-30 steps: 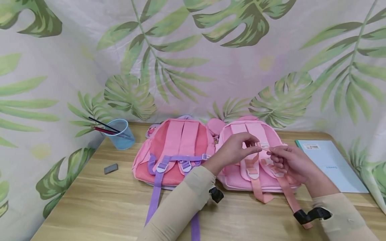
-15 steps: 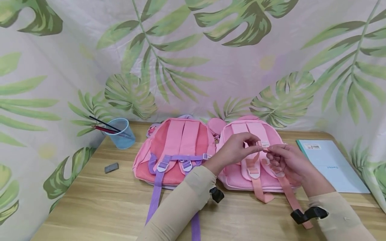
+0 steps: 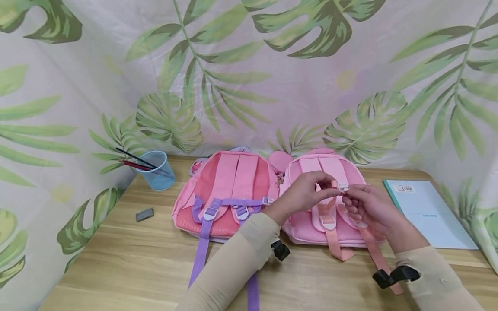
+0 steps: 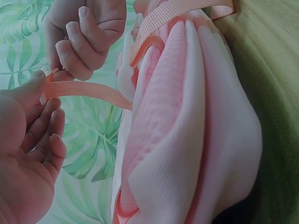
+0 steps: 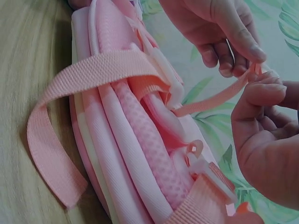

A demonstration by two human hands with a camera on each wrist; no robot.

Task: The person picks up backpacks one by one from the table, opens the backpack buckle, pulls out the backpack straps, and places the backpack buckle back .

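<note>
On the right, a light pink backpack (image 3: 297, 231) lies with its straps facing up. Above it my left hand (image 3: 299, 194) pinches a narrow peach strap (image 4: 88, 89) at a small white buckle (image 3: 342, 187). My right hand (image 3: 375, 211) meets it there, thumb and forefinger pinching the strap's end at the buckle, its other fingers curled. In the right wrist view the strap runs from the backpack up to both sets of fingertips, which partly hide the buckle. Wider peach webbing (image 5: 56, 163) hangs loose from the shoulder straps.
A second pink backpack (image 3: 202, 194) with purple straps (image 3: 204, 242) lies to the left. Further left are a blue mesh cup (image 3: 161, 177) holding pencils and a grey eraser (image 3: 145, 214). At the right lies a light blue notebook (image 3: 428, 216). Leaf-patterned cloth (image 3: 233, 108) hangs behind the table.
My right hand and forearm have shifted slightly left, bringing the fingertips closer to my left hand. The white buckle between them shows more clearly. The backpacks stay put.
</note>
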